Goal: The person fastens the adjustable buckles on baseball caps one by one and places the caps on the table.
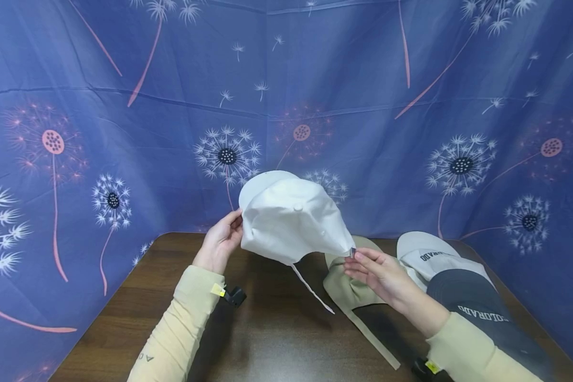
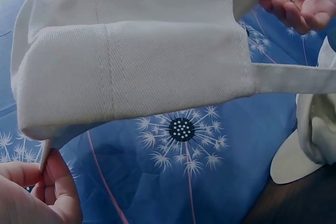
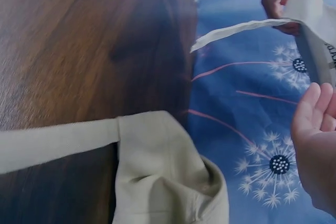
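Observation:
A white baseball cap (image 1: 291,217) hangs in the air over the table, its brim pointing up and away to the left. My left hand (image 1: 219,241) pinches the edge of the brim, as the left wrist view also shows with thumb and fingers (image 2: 58,182). At the cap's back opening, my right hand (image 1: 384,276) pinches the small metal buckle (image 1: 353,252) between thumb and fingers. The loose back strap (image 1: 312,289) dangles from the other side of that opening, its end free.
On the right of the brown wooden table (image 1: 267,334) lie a khaki cap (image 1: 346,284) with its strap stretched out, a pale cap (image 1: 427,254) with dark lettering and a dark grey cap (image 1: 468,292). A blue dandelion-print cloth (image 1: 172,148) hangs behind.

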Demonstrator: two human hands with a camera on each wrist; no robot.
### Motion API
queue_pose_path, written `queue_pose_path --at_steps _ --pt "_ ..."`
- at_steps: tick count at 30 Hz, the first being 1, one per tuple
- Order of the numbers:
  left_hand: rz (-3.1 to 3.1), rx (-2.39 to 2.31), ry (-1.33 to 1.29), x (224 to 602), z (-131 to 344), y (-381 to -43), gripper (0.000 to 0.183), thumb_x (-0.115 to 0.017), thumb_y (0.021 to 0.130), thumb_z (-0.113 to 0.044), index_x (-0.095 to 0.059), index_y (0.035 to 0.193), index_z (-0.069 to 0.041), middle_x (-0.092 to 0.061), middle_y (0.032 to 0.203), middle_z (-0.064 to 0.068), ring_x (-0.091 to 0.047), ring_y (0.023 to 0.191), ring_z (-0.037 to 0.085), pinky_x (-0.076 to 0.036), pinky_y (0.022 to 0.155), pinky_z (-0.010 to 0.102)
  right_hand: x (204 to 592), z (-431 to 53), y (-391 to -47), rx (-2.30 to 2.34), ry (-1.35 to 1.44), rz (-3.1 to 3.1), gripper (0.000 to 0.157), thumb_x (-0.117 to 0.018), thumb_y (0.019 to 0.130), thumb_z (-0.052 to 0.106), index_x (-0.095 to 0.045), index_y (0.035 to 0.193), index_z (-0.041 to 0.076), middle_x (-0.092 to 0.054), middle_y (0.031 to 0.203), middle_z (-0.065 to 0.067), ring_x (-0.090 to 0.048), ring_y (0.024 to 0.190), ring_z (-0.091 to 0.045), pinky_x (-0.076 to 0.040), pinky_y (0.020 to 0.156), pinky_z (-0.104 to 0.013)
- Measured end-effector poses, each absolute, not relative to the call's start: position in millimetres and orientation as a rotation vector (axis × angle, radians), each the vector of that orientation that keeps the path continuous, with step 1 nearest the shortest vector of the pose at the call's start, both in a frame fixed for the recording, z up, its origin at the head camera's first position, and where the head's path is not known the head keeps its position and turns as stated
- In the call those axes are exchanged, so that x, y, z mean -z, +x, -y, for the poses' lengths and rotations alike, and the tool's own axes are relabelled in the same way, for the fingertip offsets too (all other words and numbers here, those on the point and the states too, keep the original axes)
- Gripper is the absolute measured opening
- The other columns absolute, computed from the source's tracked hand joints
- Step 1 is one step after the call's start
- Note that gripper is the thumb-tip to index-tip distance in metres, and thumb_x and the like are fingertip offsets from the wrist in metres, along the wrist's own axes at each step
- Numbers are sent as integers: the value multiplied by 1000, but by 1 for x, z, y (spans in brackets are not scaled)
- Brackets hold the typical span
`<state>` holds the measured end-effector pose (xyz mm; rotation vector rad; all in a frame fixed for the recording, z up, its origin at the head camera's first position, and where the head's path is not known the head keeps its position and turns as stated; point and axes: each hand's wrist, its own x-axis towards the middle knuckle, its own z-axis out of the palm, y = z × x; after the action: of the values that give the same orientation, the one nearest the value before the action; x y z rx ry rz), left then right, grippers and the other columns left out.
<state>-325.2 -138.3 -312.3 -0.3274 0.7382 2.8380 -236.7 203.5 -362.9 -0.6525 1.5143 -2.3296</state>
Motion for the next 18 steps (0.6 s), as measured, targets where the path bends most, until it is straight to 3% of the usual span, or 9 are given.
queue_pose_path --at_steps 9,18 --pt "-803 -2756 -281 315 139 -322 21 -47 89 -2 -60 73 1 -61 69 9 -62 68 15 -50 68 22 344 -203 -224 2297 -496 -1312 29 -35 95 4 -64 94 11 -65 92 -2 -60 86 -14 -48 82 -29" --pt "-827 -2702 -213 317 138 -320 25 -45 92 -7 -62 74 -1 -63 71 6 -60 68 13 -47 67 22 326 -202 -214 2249 -453 -1250 30 -34 96 10 -64 90 10 -64 87 -2 -58 82 -13 -48 78 -25"
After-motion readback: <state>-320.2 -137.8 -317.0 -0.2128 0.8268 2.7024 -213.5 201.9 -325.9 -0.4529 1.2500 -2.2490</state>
